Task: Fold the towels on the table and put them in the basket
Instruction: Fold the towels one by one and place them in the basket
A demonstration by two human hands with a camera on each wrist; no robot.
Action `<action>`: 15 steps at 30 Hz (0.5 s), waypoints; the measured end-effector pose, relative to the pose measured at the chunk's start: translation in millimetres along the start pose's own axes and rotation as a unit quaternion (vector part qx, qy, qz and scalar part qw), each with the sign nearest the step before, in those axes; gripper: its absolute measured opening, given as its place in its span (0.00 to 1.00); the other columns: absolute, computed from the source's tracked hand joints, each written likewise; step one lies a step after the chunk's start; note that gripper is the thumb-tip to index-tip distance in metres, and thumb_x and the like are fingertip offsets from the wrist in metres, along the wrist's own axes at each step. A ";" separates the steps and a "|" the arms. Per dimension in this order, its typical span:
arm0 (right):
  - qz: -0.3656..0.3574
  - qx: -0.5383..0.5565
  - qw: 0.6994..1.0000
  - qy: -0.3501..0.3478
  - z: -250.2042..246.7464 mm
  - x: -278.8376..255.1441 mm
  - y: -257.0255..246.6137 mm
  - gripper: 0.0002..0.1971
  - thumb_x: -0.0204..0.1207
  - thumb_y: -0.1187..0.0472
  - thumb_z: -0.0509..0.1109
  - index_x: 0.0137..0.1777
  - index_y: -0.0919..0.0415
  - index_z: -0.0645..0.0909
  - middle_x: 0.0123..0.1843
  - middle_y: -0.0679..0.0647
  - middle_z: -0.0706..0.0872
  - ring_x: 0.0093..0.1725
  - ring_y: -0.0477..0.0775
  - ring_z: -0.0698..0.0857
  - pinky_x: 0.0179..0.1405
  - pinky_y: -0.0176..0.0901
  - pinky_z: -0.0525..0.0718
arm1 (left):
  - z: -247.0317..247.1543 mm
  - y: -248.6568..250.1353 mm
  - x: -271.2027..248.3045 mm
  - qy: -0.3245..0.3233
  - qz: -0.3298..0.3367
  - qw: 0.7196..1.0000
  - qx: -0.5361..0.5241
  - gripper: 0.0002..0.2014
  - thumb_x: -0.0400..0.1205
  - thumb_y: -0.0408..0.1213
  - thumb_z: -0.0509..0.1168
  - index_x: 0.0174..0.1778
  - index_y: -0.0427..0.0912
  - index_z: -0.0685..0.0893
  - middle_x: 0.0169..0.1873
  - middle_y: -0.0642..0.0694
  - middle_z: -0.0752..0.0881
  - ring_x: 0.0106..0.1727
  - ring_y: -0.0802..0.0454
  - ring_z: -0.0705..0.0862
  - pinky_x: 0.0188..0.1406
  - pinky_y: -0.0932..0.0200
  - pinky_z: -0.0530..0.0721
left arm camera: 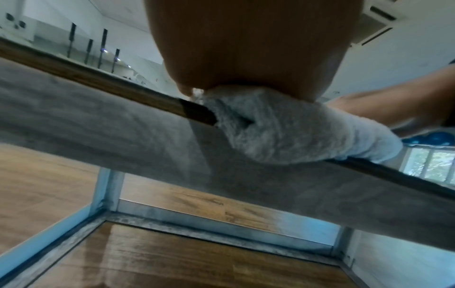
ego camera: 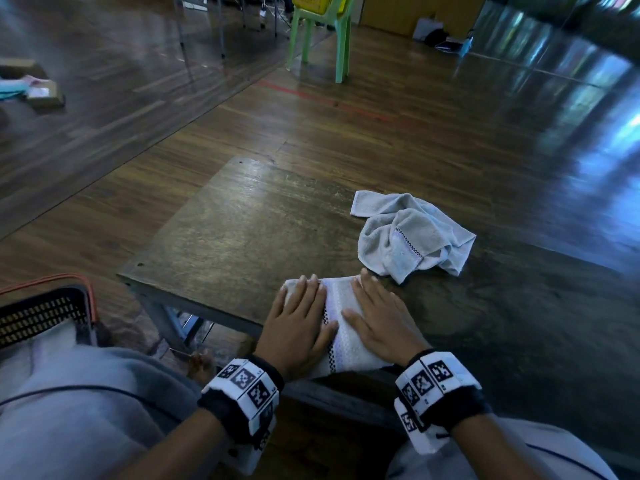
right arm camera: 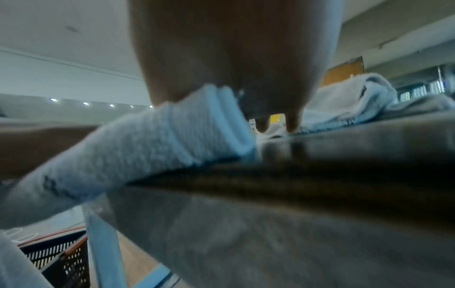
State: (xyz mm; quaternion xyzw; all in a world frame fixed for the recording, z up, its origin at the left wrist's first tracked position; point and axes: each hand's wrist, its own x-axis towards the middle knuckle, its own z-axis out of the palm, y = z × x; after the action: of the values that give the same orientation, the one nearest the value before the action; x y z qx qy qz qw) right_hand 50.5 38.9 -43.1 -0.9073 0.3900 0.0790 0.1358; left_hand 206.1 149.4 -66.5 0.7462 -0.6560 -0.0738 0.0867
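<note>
Pressing folded towel (ego camera: 341, 336) flat at table (ego camera: 221, 233) edge, left hand (ego camera: 298, 322) and right hand (ego camera: 375, 320) fingers straight; towel's near end overhanging; basket (ego camera: 45, 311) cut off left; crumpled towel (ego camera: 412, 233) beyond.

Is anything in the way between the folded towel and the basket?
Nothing visible. The folded towel lies at the table's near edge under both flat hands, left hand and right hand. The basket sits lower, off the table's left end, beside the person's knee.

Your basket (ego camera: 45, 313): cut by left edge | folded towel (ego camera: 341, 327): mostly under your hands | right wrist view: blurred.
</note>
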 end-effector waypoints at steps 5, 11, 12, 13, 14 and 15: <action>0.009 0.023 0.999 0.029 5.5 2.7 1.5 0.31 0.83 0.41 0.43 0.83 0.49 0.38 0.84 0.45 0.35 0.83 0.49 0.38 0.81 0.58 0.43 | 1.5 -7.9 4.4 0.027 -0.028 0.999 -0.021 0.43 0.78 0.66 0.27 0.82 0.42 0.57 0.82 0.44 0.56 0.82 0.53 0.46 0.78 0.45 0.36; 0.045 0.045 0.995 0.071 -11.5 -3.5 14.2 0.29 0.84 0.44 0.46 0.83 0.51 0.46 0.85 0.48 0.44 0.84 0.50 0.44 0.81 0.55 0.46 | -7.3 -20.8 6.7 0.001 -0.097 0.995 -0.023 0.44 0.73 0.64 0.25 0.83 0.45 0.47 0.84 0.45 0.43 0.83 0.49 0.38 0.79 0.36 0.35; 0.055 0.042 0.993 0.093 -17.0 -6.2 17.4 0.29 0.84 0.45 0.49 0.82 0.53 0.51 0.85 0.50 0.50 0.83 0.52 0.50 0.80 0.55 0.51 | -11.3 -22.1 5.8 0.005 -0.109 0.994 -0.024 0.44 0.73 0.62 0.25 0.83 0.44 0.50 0.84 0.43 0.46 0.84 0.48 0.40 0.79 0.36 0.36; 0.068 0.041 0.990 0.120 -22.2 -9.8 20.1 0.27 0.84 0.47 0.51 0.81 0.54 0.58 0.83 0.52 0.59 0.81 0.53 0.57 0.78 0.55 0.57 | -16.7 -21.5 3.2 0.013 -0.122 0.992 -0.032 0.43 0.73 0.61 0.26 0.82 0.44 0.54 0.84 0.41 0.49 0.84 0.47 0.44 0.80 0.37 0.39; 0.080 0.044 0.985 0.145 -26.7 -12.6 22.2 0.24 0.83 0.48 0.54 0.78 0.55 0.65 0.79 0.53 0.68 0.77 0.55 0.64 0.74 0.55 0.62 | -20.9 -21.1 0.7 0.028 -0.136 0.989 -0.045 0.40 0.76 0.59 0.30 0.81 0.44 0.58 0.83 0.41 0.55 0.84 0.46 0.50 0.81 0.39 0.43; 0.089 0.051 0.982 0.161 -29.0 -14.7 24.0 0.22 0.83 0.48 0.55 0.73 0.54 0.71 0.73 0.53 0.75 0.72 0.55 0.70 0.70 0.56 0.66 | -24.9 -20.0 -1.7 0.047 -0.152 0.985 -0.060 0.34 0.80 0.57 0.36 0.80 0.44 0.62 0.80 0.40 0.62 0.82 0.45 0.58 0.80 0.42 0.50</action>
State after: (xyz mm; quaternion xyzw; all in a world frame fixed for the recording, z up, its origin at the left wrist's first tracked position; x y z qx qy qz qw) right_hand 24.0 24.3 -16.4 -0.8615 0.4897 -0.0765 0.1101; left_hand 230.8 154.4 -46.8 0.8335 -0.5242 -0.0898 0.1496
